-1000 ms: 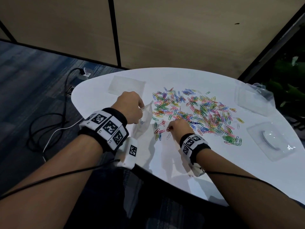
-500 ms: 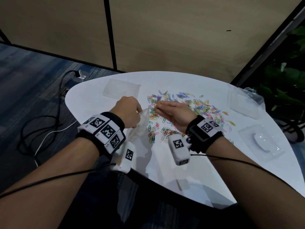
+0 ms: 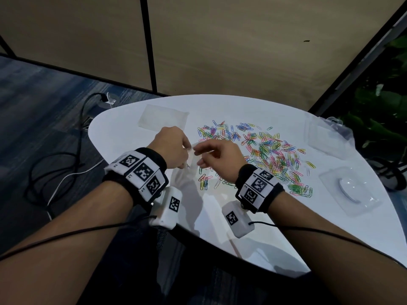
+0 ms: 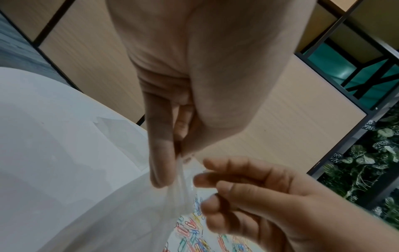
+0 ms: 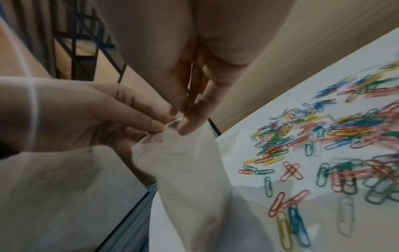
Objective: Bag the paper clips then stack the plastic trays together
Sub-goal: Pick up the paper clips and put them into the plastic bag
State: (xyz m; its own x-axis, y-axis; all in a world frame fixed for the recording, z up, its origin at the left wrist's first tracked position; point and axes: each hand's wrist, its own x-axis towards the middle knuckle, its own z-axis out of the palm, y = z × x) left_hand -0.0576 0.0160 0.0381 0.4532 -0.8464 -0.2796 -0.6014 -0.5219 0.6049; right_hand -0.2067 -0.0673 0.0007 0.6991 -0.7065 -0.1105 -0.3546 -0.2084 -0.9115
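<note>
Many coloured paper clips (image 3: 271, 150) (image 5: 323, 136) lie scattered on the white round table (image 3: 242, 108). My left hand (image 3: 187, 155) (image 4: 170, 170) pinches the rim of a clear plastic bag (image 3: 185, 175) (image 5: 190, 170), which hangs down onto the table left of the clips. My right hand (image 3: 198, 155) (image 5: 185, 112) meets it at the bag's mouth, thumb and forefinger pinching the rim opposite the left fingers. No clip shows between the right fingers. Two clear plastic trays (image 3: 326, 137) (image 3: 352, 194) lie apart at the table's right side.
A flat clear plastic piece (image 3: 163, 117) lies at the table's far left. Beyond the table stand tan wall panels (image 3: 220, 51). Cables (image 3: 55, 161) trail over the carpet to the left. Plants (image 3: 378, 119) stand off the table's right edge.
My right hand left the near edge of the clip pile, rose and swung left to the bag's mouth. The left hand stayed holding the bag.
</note>
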